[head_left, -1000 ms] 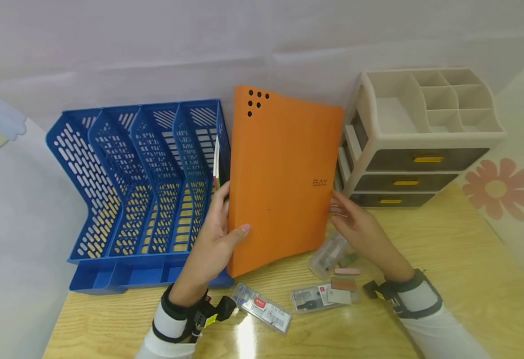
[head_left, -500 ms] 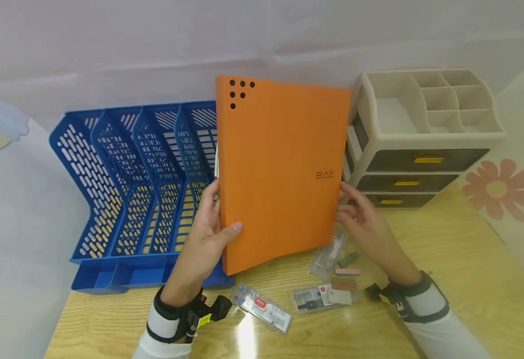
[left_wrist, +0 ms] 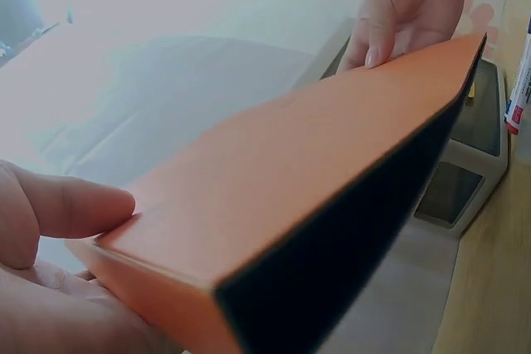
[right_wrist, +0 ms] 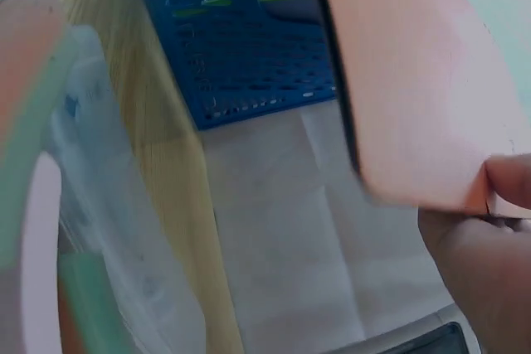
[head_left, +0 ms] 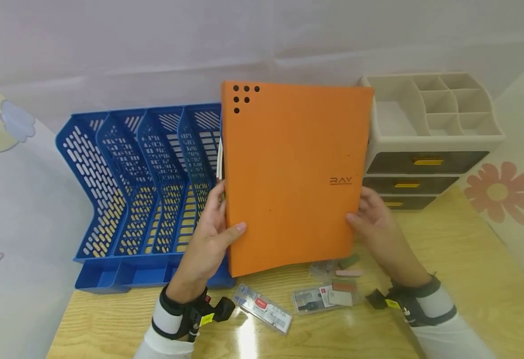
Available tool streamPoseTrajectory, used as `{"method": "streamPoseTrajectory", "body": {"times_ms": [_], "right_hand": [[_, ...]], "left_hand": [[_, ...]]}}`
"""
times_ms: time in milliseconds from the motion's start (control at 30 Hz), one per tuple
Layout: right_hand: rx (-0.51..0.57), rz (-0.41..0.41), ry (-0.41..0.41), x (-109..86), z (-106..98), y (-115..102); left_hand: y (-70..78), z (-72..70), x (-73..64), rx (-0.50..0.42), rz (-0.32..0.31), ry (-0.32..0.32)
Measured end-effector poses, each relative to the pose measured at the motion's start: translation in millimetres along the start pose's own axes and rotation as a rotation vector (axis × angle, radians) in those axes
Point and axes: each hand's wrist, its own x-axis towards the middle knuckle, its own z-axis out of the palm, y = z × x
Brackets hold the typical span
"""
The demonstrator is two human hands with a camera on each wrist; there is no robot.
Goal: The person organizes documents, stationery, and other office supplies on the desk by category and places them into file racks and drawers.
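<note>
An orange ring-binder-style folder point(head_left: 288, 164), marked RAY with black dots at its top left corner, is held up between both hands. My left hand point(head_left: 205, 244) grips its spine side, thumb on the front cover and fingers behind. At the opposite edge my right hand point(head_left: 376, 224) pinches the folder with the thumb in front. The left wrist view looks along the tilted orange cover point(left_wrist: 282, 172) and its dark lower opening. In the right wrist view a corner of the folder point(right_wrist: 415, 80) sits between thumb and fingers.
A blue file rack point(head_left: 149, 258) stands left, with papers behind the folder's left edge. At right is a cream drawer organizer point(head_left: 441, 143), partly covered by the folder. In front lie clear plastic cases point(head_left: 266, 311) and small blocks, including a pink one point(head_left: 349, 273).
The folder has turned to face me more squarely, and its right edge has moved right over the organizer's side. My right hand has gone from touching that edge to gripping it.
</note>
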Motion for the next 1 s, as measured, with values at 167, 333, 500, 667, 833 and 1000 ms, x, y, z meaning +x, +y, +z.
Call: {"method": "streamPoseTrajectory", "body": {"times_ms": [167,333,500,667,833,1000], "right_hand": [[0.097,-0.006,-0.053,0.2,-2,0],[0.132,-0.02,-0.046,0.3,0,0],[0.141,-0.036,-0.046,-1.1,3,-3],[0.1,-0.042,-0.046,-3.1,5,-5],[0.029,-0.022,-0.048,-5.1,7,-8],[-0.125,0.023,-0.044,-6.9,8,-9]], "left_hand": [[0.7,0.7,0.8,0.0,-0.022,-0.005],[-1.7,0.4,3.0,-0.024,-0.049,0.038],[-5.5,0.5,4.5,-0.003,-0.066,0.052],[-6.9,2.8,3.2,0.001,-0.127,0.077],[-9.7,4.6,2.2,-0.043,-0.147,0.078],[-12.8,4.8,1.9,-0.071,-0.153,0.054]]}}
